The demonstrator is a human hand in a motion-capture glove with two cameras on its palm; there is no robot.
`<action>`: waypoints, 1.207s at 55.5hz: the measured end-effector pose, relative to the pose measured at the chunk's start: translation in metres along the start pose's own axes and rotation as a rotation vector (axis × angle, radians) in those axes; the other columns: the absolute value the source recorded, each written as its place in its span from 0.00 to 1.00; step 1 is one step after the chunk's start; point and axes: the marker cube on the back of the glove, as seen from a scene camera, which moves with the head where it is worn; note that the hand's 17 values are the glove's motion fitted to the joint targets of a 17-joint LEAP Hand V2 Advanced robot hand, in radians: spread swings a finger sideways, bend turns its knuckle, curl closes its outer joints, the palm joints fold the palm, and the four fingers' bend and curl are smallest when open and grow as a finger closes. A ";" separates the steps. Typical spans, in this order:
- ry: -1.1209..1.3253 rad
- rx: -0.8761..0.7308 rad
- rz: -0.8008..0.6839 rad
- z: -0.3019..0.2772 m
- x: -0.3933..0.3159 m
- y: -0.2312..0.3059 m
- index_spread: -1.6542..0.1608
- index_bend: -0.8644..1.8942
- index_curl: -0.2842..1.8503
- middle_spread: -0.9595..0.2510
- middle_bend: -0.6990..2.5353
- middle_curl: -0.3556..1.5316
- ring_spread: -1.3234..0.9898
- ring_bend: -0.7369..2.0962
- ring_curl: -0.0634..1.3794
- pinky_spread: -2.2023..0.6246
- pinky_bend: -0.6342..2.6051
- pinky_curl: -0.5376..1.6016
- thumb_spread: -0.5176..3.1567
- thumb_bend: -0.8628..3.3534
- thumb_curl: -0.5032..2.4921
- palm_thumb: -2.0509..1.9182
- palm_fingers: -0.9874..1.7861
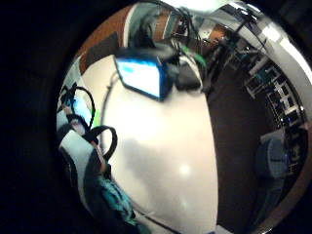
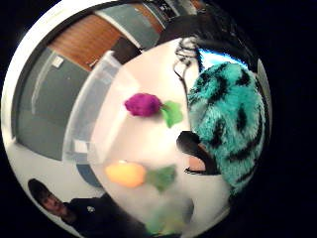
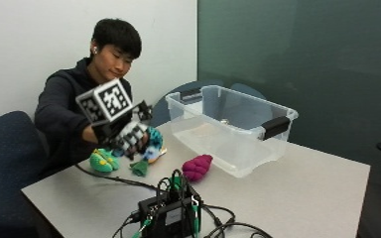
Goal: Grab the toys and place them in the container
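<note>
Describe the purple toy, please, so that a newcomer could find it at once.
Start at the clear plastic container on the white table. Just in front of its near wall lies the purple plush toy, a knobbly magenta lump. The plush toys beside it are green, orange or teal.

A plain meeting room

White wall (image 3: pixel 38 29) beside a dark green panel (image 3: pixel 296 54); grey table (image 3: pixel 309 193); blue chair (image 3: pixel 5 163).

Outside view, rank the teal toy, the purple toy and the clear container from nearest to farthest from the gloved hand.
1. Teal striped plush toy: in the grip of the gloved right hand, above the table.
2. Purple plush toy: on the table, between hand and container.
3. Clear plastic container: farthest, beyond the purple toy.
</note>
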 end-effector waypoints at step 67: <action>0.008 -0.279 -0.502 -0.060 -0.218 -0.008 0.79 0.39 0.32 0.73 0.34 0.44 0.50 0.53 0.23 0.77 0.48 0.43 0.45 0.19 0.29 0.50 0.34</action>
